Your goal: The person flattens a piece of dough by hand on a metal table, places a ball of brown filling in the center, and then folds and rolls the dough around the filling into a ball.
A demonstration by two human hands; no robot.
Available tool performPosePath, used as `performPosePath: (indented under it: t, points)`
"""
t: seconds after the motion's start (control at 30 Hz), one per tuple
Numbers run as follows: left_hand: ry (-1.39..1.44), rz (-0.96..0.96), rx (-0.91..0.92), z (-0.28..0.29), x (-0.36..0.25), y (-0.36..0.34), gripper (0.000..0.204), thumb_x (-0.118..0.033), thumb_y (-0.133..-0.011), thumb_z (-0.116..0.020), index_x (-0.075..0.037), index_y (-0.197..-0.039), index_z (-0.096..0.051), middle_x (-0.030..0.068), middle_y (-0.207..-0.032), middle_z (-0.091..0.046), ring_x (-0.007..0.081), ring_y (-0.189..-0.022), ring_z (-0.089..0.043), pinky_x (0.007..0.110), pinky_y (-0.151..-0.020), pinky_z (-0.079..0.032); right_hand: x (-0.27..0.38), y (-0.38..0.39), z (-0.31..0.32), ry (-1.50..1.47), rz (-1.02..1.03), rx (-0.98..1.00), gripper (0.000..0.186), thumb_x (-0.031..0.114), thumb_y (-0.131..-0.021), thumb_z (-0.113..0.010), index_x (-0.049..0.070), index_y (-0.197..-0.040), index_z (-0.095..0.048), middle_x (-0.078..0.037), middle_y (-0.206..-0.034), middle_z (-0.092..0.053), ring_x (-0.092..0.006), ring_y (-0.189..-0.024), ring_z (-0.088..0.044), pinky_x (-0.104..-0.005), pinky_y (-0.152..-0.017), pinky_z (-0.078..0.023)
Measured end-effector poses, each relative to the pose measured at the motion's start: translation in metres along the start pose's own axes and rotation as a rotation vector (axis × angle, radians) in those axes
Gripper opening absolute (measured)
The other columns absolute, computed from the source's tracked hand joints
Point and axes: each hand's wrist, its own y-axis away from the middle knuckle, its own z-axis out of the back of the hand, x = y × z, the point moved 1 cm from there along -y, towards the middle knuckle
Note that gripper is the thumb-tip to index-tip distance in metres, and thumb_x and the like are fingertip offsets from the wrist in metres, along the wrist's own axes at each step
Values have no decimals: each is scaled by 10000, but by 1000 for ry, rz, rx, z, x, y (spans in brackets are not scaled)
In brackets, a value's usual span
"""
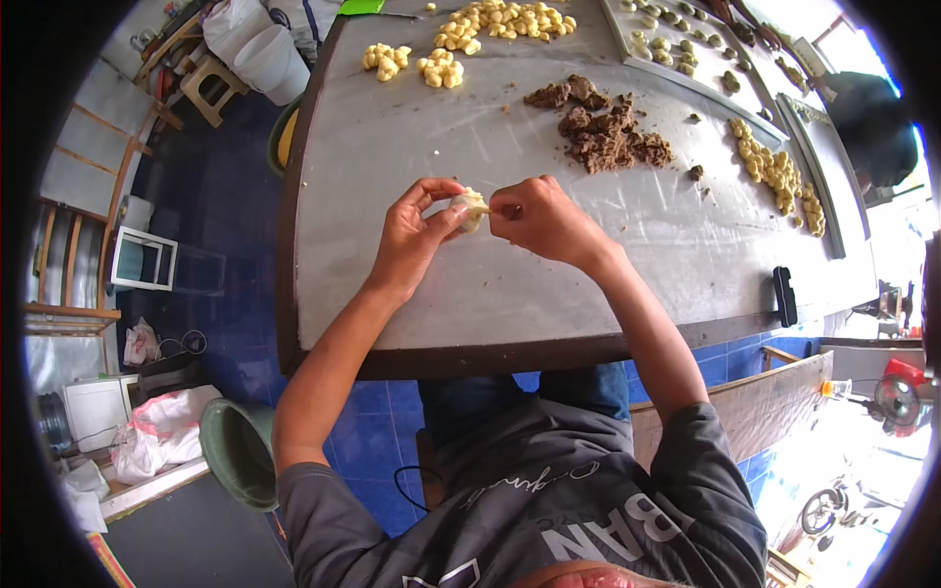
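Note:
Over the near half of the metal-topped table (392,314), my left hand (414,233) holds a small pale dough piece (471,210) between thumb and fingers. My right hand (544,220) is curled with its fingertips pinched at the right edge of the same dough. Its palm side is mostly hidden. Beyond my hands lies a crumbly brown mass (610,137), probably a filling. Pale yellow dough lumps (505,22) form a pile at the far edge, with two smaller clusters (387,61) nearer to me.
At the far right, a tray (627,47) bears rounded pieces in rows. More dough lumps (774,174) lie beside it. A black object (784,296) rests at the table's right edge. A green tub (240,456) stands left of me on the floor. A person in dark clothing (872,127) is at far right.

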Motion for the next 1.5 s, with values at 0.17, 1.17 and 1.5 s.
performPosePath:
  t: [0.17,1.17,1.5]
  points:
    - [195,40,43,6,-2,-2,200,-88,-935,-554,-49,-1130,-526,99,-1122,-598,210,-1054,-641,292,-911,-552,-14,6,14,73,-55,87,168,128,-827,-603,-30,-817,-660,-139,-616,-627,-194,-545,-633,-317,-573,-505]
    - [261,34,102,-3,-9,1,384,-124,-957,-595,-59,-1303,-441,136,-1235,-611,158,-1054,-638,302,-919,-542,-3,24,-46,529,416,-325,561,491,-907,-571,86,-1295,-557,-114,-1316,-505,-368,-1278,-419,-551,-1126,-253]
    - [325,52,90,-3,-9,-2,282,-115,-963,-576,-31,-1222,-505,108,-1106,-645,174,-1039,-647,292,-903,-551,-5,28,-28,326,440,-516,388,366,-870,-674,106,-1153,-618,-120,-1105,-620,-317,-1091,-574,-470,-993,-425]
